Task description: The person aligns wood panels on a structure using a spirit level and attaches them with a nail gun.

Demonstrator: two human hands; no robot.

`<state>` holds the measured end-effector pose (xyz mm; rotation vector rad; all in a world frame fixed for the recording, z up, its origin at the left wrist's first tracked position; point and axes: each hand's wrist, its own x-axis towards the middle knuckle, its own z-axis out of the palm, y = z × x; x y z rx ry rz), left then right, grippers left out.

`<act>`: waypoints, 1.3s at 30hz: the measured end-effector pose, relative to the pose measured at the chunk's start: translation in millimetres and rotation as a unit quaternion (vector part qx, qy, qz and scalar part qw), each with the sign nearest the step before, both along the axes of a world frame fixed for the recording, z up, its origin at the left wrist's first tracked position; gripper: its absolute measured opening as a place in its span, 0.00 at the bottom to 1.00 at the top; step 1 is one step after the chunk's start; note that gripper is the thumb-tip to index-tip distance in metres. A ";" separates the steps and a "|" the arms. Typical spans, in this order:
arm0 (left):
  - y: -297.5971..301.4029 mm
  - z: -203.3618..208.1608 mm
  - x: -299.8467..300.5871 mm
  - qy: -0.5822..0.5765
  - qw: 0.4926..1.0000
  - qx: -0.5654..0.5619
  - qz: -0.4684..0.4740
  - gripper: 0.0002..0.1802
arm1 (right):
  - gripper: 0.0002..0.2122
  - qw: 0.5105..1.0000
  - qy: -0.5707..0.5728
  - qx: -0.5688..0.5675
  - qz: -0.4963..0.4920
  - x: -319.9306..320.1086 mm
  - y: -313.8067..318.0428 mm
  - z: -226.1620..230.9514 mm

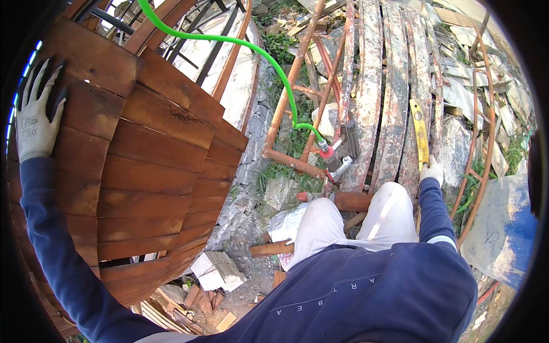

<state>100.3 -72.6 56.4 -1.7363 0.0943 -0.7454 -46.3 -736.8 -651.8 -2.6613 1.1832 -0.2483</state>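
Note:
My left hand (39, 108), in a pale glove with dark fingertips, lies with fingers spread against the upper left of a curved wall of brown wooden planks (151, 166). Held in my gloved right hand (433, 171) is one end of a yellow flat bar (420, 132), which looks like a spirit level. The bar points away from me over long, weathered planks (392, 86) with worn paint. Left of those fingers, an air tool (337, 163) in grey and red, with a dark part beside it, rests near the planks' edge. A bright green hose (251, 46) joins it.
A rusty metal frame (294, 74) stands between the wall and the weathered planks. Bent rusty bars (483, 131) and broken boards lie at right, beside a blue-and-white sheet (497, 228). A stack of pale tiles (218, 270) and wood scraps (204, 298) sit below the wall.

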 end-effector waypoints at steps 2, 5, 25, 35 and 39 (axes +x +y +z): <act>0.8 -1.2 -5.6 0.011 0.998 0.000 -0.055 0.31 | 0.13 0.993 0.110 -0.021 -0.031 6.0 22.3 28.3; 3.5 -2.7 -11.2 0.022 0.996 -0.013 -0.087 0.30 | 0.28 0.999 0.023 -0.042 -0.012 21.9 77.9 87.2; 0.0 0.5 -17.3 0.039 0.997 -0.052 -0.032 0.30 | 0.15 0.625 0.447 -0.247 0.590 191.6 400.2 37.0; -4.7 -5.9 -19.3 0.019 0.998 -0.050 -0.009 0.29 | 0.13 0.722 0.295 -0.154 0.607 172.1 318.7 199.0; -8.1 -6.7 -21.3 0.021 0.999 -0.042 0.005 0.29 | 0.12 0.820 0.072 -0.053 0.565 159.4 300.8 315.6</act>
